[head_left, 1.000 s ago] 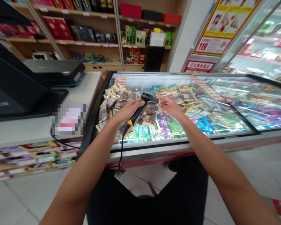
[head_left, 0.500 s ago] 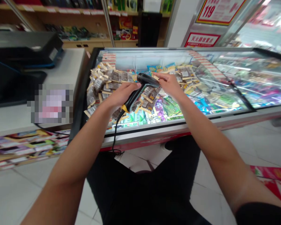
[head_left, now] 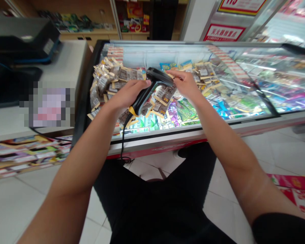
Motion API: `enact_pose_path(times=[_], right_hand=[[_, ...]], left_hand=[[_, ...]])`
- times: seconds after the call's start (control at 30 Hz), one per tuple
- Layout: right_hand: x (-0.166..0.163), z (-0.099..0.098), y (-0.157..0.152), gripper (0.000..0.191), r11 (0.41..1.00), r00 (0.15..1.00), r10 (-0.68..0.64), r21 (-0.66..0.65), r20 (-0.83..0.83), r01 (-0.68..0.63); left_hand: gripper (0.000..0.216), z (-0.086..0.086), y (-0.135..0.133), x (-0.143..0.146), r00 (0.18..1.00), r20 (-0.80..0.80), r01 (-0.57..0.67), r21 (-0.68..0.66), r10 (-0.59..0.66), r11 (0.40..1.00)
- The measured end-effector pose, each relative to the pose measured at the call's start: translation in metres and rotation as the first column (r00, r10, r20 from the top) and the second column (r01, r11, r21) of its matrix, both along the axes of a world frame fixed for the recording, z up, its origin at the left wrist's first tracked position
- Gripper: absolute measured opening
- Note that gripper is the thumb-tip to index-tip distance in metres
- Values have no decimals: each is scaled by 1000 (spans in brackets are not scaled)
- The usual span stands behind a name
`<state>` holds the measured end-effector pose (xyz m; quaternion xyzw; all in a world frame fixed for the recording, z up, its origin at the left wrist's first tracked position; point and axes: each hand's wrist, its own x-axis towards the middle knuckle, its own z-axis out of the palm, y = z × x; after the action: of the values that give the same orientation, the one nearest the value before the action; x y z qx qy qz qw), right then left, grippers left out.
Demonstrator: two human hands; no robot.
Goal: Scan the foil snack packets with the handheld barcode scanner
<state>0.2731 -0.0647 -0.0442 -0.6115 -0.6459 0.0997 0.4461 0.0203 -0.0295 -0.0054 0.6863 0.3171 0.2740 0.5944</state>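
My left hand [head_left: 130, 93] is wrapped round the handle of a black barcode scanner [head_left: 143, 98] with a yellow collar at its cord end. The thumb lies along the back of the handle. At the scanner's front end is my right hand [head_left: 186, 86], its index finger reaching along the head and its other fingers curled in. What those fingers pinch, if anything, is hidden. Under both hands, small clear-and-brown snack packets [head_left: 124, 73] with tan edges and barcode labels lie heaped on the glass top of a chest freezer [head_left: 155, 138].
On the left stands a white counter [head_left: 73, 56] with black checkout equipment [head_left: 20, 37] and a blurred-out item. The scanner's black cord [head_left: 123, 140] hangs over the freezer's front edge. Colourful packages [head_left: 188, 112] show through the glass. Shelves [head_left: 91, 32] stand behind.
The view has tipped slightly, so the freezer and counter sit higher in the picture. Both hands keep nearly the same place on and beside the scanner.
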Motion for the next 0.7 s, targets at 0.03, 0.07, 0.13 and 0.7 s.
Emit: enact_pose_path(times=[0.03, 0.07, 0.13, 0.7], right_hand=[[1, 0, 0, 35, 1000, 1000, -8, 10, 10, 8], [3, -1, -1, 35, 1000, 1000, -15, 20, 19, 15], [5, -1, -1, 37, 999, 999, -29, 39, 26, 28], [-17, 4, -13, 26, 938, 962, -269, 212, -52, 274]], left_hand=[[38, -1, 1, 0, 1000, 7, -19, -17, 19, 1000], [38, -2, 2, 0, 999, 12, -31, -29, 31, 999], [41, -3, 2, -1, 1000, 8, -23, -32, 23, 999], [53, 4, -2, 10, 995, 46, -93, 18, 92, 995]])
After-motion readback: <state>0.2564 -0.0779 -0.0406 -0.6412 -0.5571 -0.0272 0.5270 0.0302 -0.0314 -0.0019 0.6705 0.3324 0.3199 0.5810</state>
